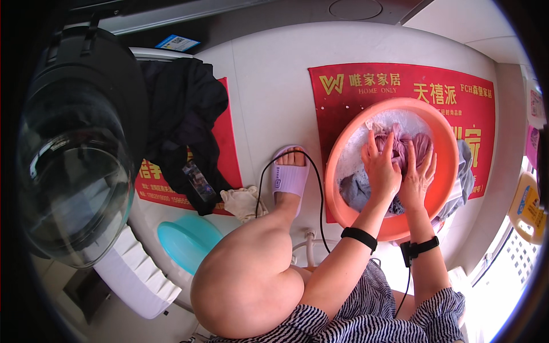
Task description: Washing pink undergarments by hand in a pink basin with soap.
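An orange basin point(334, 171) holds white suds point(353, 150), a wet pink cloth point(400, 142) and a grey cloth point(353, 191). My left hand point(380, 170) lies on the left side of the bunched pink cloth, its fingers stretched and spread. On the right side of the same cloth rests my right hand point(416, 180), fingers also apart. Both hands are inside the basin, close together. Neither palm shows its underside, so how much cloth lies beneath them is hidden. Each wrist wears a black band.
Red printed mats point(334, 77) lie on the tiled floor. Grey fabric point(464, 171) lies against the basin's right side. Dark clothes point(186, 114) hang by an open round washer door point(74, 160). Also around are a teal basin point(189, 243), a black cable point(321, 211) and a yellow-labelled jug point(526, 208).
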The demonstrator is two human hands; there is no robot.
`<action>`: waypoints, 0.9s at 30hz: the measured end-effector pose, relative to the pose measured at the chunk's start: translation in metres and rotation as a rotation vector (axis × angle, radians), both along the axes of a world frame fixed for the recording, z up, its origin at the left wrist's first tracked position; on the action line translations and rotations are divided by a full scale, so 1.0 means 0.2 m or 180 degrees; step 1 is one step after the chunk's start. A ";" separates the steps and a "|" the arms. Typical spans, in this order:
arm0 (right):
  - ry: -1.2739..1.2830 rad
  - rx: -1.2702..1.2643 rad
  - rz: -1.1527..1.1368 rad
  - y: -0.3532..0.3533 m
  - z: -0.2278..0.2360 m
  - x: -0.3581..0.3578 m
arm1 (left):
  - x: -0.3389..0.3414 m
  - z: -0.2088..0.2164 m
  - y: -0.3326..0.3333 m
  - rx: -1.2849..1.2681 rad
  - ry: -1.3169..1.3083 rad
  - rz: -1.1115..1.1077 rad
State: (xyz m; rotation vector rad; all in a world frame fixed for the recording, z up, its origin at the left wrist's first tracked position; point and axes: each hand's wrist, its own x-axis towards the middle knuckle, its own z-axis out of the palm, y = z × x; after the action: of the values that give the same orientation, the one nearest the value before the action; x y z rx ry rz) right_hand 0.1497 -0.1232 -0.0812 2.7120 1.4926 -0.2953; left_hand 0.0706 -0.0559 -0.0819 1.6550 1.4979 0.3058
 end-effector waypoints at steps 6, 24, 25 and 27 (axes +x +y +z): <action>0.0353 -0.0869 0.0623 0.04 -0.14 0.07 | -0.08 -0.16 -0.07 -0.0832 -0.0758 0.0280; 0.2538 0.1018 -0.0963 0.22 0.55 -0.22 | -0.03 -0.03 0.10 -0.3272 -0.4185 0.2765; 0.2396 0.0996 -0.0968 0.19 0.58 -0.23 | -0.01 -0.04 0.07 -0.3402 -0.4366 0.2665; 0.2081 0.1166 -0.0805 0.17 0.60 -0.28 | 0.03 -0.09 0.01 -0.3620 -0.4668 0.2465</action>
State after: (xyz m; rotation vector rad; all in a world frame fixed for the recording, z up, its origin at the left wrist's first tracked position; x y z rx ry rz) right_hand 0.0940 -0.0902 0.0388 3.3047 1.4128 -1.1128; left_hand 0.0765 -0.0535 -0.1004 -0.2517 0.6910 0.6826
